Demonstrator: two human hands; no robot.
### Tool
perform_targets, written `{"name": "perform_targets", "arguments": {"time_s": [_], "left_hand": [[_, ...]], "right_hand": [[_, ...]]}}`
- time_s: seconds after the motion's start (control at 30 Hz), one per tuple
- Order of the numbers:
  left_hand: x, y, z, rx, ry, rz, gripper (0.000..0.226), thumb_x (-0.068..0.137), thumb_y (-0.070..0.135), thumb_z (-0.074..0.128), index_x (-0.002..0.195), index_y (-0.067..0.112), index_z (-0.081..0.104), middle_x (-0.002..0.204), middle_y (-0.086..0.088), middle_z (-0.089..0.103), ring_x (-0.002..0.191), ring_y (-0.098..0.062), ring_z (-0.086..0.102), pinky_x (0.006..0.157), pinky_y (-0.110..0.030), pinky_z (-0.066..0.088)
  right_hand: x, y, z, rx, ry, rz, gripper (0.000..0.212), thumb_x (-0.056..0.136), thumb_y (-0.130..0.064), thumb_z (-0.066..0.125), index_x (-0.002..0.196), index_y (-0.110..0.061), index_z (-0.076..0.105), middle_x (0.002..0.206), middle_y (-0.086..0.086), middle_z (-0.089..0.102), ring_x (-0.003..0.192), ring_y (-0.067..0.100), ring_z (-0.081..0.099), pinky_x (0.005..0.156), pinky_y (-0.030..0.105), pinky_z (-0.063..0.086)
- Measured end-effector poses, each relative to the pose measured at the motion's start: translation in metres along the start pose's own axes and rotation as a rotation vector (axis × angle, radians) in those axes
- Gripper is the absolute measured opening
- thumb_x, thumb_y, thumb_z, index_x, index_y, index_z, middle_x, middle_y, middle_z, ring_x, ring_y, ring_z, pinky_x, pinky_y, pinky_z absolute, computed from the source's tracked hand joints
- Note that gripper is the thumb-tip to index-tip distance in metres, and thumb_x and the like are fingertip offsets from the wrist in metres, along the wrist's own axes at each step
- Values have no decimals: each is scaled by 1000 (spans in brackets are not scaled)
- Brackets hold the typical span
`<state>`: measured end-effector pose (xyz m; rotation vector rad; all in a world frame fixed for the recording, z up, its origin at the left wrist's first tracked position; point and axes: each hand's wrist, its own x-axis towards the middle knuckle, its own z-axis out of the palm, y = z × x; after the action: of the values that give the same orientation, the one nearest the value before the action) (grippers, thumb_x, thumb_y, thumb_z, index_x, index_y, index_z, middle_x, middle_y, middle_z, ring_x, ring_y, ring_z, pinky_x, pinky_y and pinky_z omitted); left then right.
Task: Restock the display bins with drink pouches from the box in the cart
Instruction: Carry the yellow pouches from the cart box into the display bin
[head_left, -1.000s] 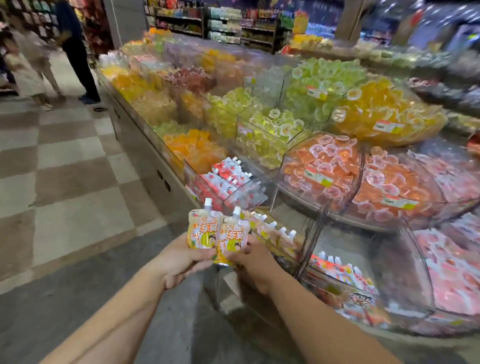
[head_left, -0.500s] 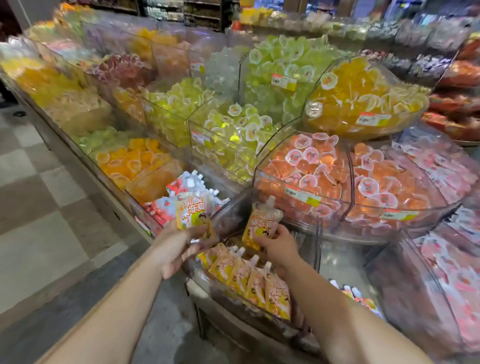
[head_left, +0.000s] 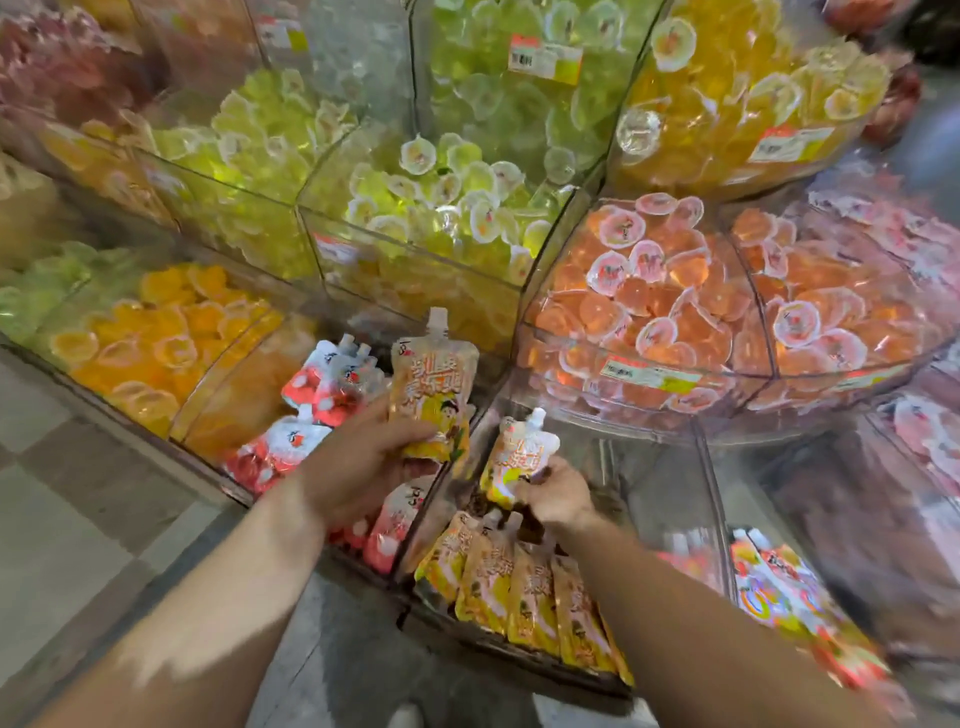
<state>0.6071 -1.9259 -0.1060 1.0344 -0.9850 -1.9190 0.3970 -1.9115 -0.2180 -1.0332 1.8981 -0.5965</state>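
- Gripping one yellow pouch (head_left: 434, 400) in left hand (head_left: 358, 462), another pouch (head_left: 519, 457) in right hand (head_left: 558, 496).
- Blurring lettering, bin (head_left: 670, 499) edges.
- Lowered since earlier: right pouch, nearer stocked row (head_left: 524, 592).

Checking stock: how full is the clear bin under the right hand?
Partly full: one row of yellow pouches lines the clear bin front; bare behind.

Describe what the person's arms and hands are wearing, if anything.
Nothing is worn on what shows. Both forearms are bare, with no sleeves in view. The left hand and right hand have no gloves, and no watch, bracelet or ring is visible.
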Motion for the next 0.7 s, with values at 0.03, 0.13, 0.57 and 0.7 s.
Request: {"name": "perform_targets", "arguments": {"time_s": [0.03, 0.13, 0.57, 0.7], "left_hand": [[3, 2, -1, 5, -20, -12, 39, 76, -6, 60, 111, 12, 59, 86, -7, 72, 74, -20, 67, 62, -27, 57], [12, 4, -4, 19, -85, -62, 43, 70, -2, 64, 111, 10, 60, 97, -12, 71, 84, -22, 69, 71, -31, 58], [14, 3, 14, 336, -95, -14, 40, 77, 6, 73, 113, 20, 61, 102, -6, 73, 96, -25, 68, 82, -38, 49], [16, 0, 35, 447, -33, 40, 43, 83, 9, 71, 120, 23, 55, 104, -2, 72, 97, -21, 69, 77, -31, 53]], "right_hand": [[0, -2, 0, -12, 5, 6, 23, 82, -15, 72, 98, -4, 60, 93, 11, 65, 87, 24, 62, 71, 26, 44], [-4, -7, -4, -94, 1, 19, 24, 82, -22, 72, 80, -12, 51, 78, -1, 54, 75, 16, 53, 59, 21, 36], [4, -2, -19, -85, 3, 77, 44, 81, -42, 71, 109, -11, 60, 104, 3, 66, 98, 20, 62, 79, 26, 44], [-23, -11, -38, 378, 301, -28, 24, 91, -32, 62, 102, -10, 60, 89, 1, 62, 88, 23, 61, 73, 22, 37]]}}
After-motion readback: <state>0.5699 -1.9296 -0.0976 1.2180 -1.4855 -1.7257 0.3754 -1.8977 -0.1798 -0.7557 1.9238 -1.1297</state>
